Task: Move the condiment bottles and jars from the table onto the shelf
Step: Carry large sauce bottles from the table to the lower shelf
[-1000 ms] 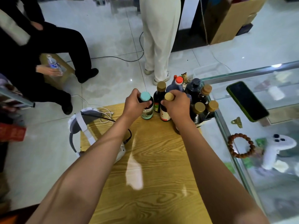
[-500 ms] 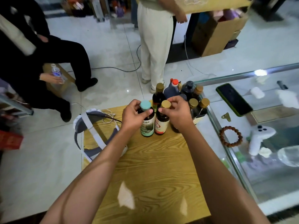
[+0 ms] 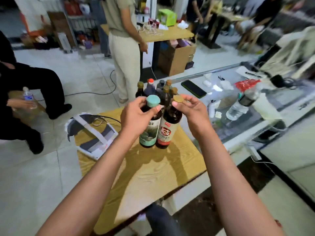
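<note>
Head view: our left hand (image 3: 136, 116) has its fingers curled tight around the neck of the teal-capped bottle (image 3: 150, 123), thumb tip pressed just under the cap. Our right hand (image 3: 192, 109) pinches the neck of the gold-capped bottle (image 3: 168, 126) between thumb and fingers, just below the cap; the remaining fingers fan out loosely. Both grips closed on glass.

The two bottles are touching side by side and upright. Whether their bases rest on the wooden table (image 3: 144, 176) or sit slightly clear of it, we can't tell. Necks are mostly covered by our fingers.

Both bottles are dark glass: the left one has a green label, the right a red-and-white label with a large character. Small print unreadable.

The remaining bottle cluster (image 3: 158, 91) stands at the far table edge, partly hidden behind our hands; count unclear. Glass counter (image 3: 238, 103) to the right is blurred. White headset (image 3: 92, 133) lies on the table's left edge.
</note>
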`<action>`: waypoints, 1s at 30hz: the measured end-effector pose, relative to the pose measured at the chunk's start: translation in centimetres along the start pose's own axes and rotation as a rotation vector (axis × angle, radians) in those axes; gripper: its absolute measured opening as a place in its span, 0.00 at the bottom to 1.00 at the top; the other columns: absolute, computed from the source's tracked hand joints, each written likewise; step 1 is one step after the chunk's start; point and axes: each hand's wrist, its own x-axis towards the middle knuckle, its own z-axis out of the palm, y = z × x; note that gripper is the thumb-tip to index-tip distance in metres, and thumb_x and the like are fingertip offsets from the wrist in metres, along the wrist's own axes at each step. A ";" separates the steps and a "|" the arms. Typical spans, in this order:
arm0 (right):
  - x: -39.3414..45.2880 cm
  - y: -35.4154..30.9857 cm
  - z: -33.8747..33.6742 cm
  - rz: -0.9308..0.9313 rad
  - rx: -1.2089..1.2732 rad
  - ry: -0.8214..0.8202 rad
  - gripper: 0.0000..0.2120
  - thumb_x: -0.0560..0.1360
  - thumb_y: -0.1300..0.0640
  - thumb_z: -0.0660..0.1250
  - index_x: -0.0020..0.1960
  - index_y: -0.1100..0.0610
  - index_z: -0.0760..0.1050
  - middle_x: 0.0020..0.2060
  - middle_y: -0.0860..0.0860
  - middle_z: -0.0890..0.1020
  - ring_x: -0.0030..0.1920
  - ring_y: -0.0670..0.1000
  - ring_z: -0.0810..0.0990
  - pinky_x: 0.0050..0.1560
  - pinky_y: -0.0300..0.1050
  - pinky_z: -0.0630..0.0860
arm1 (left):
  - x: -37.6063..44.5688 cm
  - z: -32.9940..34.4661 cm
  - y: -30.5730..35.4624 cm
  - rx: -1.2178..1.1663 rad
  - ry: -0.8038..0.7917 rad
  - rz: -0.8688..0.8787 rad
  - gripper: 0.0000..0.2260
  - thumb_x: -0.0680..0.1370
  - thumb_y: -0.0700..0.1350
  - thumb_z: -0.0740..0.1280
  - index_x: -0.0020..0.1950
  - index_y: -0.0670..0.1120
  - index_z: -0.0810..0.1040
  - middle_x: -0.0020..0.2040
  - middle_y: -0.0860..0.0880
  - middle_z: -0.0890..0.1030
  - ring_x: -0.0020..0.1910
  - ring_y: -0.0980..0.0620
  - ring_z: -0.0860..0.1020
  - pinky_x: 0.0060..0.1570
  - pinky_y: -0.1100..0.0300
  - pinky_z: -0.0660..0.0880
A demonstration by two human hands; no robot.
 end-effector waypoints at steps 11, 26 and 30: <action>-16.8 -5.0 -15.0 -0.128 0.111 0.317 0.17 0.70 0.68 0.74 0.58 0.66 0.77 0.48 0.59 0.86 0.50 0.54 0.85 0.54 0.48 0.79 | -13.0 11.7 10.4 -0.016 -0.361 0.203 0.23 0.61 0.67 0.70 0.53 0.61 0.78 0.45 0.60 0.85 0.47 0.59 0.83 0.50 0.49 0.80; -41.4 -12.9 -46.2 -0.303 0.179 0.775 0.13 0.72 0.71 0.72 0.55 0.64 0.79 0.45 0.57 0.86 0.44 0.52 0.85 0.53 0.47 0.82 | -37.1 40.6 27.4 -0.127 -0.773 0.351 0.16 0.61 0.64 0.72 0.45 0.60 0.81 0.43 0.60 0.85 0.44 0.60 0.83 0.50 0.50 0.81; -47.6 -14.7 -52.8 -0.329 0.141 0.892 0.11 0.71 0.69 0.72 0.51 0.59 0.81 0.47 0.58 0.86 0.48 0.54 0.85 0.58 0.51 0.79 | -43.6 46.5 30.8 -0.164 -0.872 0.386 0.14 0.64 0.60 0.75 0.46 0.57 0.81 0.43 0.59 0.85 0.44 0.61 0.83 0.49 0.50 0.81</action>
